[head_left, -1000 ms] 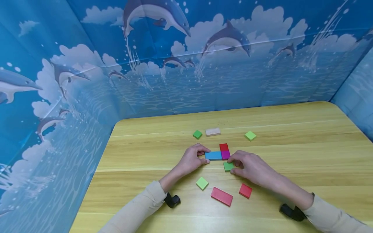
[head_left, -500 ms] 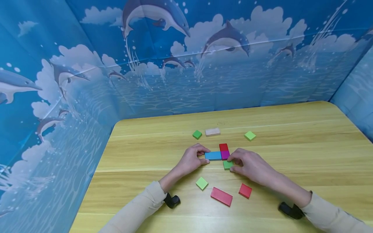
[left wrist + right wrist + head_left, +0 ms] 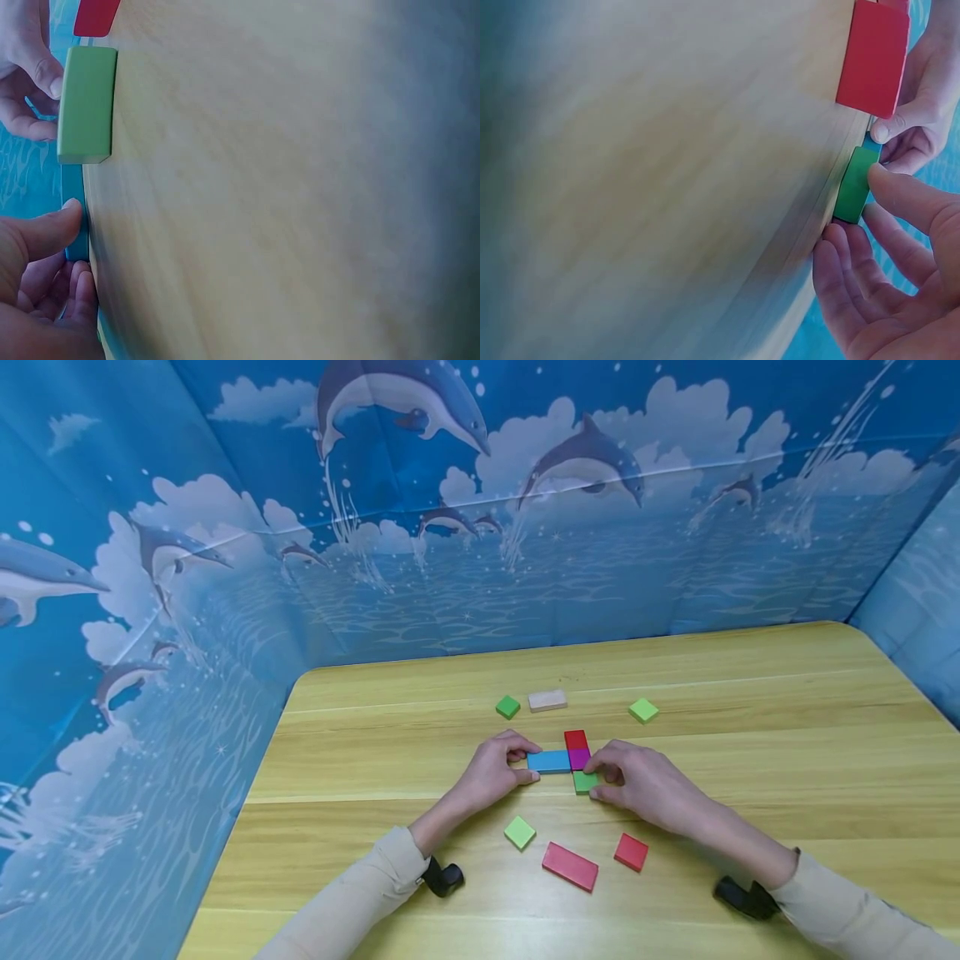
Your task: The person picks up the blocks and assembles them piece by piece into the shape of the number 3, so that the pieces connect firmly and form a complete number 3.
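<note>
In the head view my left hand (image 3: 491,767) holds the left end of a flat blue block (image 3: 550,762) between thumb and fingers. A purple block (image 3: 579,759) lies against the blue block's right end, and a red block (image 3: 576,739) adjoins it on the far side. My right hand (image 3: 645,781) pinches a green block (image 3: 585,783) at the purple block's near side. The right wrist view shows the thumb on the face of this green block (image 3: 856,185), with the fingers around its end. Part of the green block is hidden by the hand.
Nearer me on the wooden table (image 3: 337,868) lie a light green block (image 3: 520,832), a long pinkish-red block (image 3: 571,866) and a red square block (image 3: 632,852). Farther back are a green block (image 3: 507,707), a pale wooden block (image 3: 547,700) and another light green block (image 3: 643,710).
My right hand has slid the green block slightly away from me and to the left, up against the purple block. The left hand stays in place on the blue block.
</note>
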The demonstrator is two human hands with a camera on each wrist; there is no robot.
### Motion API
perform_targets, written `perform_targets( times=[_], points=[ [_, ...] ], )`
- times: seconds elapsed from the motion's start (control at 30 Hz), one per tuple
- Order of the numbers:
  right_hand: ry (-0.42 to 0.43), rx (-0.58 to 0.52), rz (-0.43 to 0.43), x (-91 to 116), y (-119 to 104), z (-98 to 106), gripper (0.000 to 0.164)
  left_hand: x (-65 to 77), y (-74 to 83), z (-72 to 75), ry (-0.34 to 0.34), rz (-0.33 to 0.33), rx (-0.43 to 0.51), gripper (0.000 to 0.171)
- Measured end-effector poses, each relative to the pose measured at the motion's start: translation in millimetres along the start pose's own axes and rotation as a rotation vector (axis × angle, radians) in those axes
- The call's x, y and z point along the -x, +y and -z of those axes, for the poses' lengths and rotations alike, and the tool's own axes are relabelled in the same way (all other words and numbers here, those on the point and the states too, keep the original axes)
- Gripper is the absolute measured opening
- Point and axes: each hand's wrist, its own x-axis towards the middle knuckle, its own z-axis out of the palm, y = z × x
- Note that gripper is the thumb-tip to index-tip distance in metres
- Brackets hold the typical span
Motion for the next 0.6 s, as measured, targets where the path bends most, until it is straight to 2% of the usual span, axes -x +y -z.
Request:
perform_targets(
  times=[0.6],
  points=[
    [0.010,-0.006,-0.002,-0.1,-1.2,0.4,0.030,0.4,-0.2,-0.7,0.001,0.000,0.003,0.027]
  ],
)
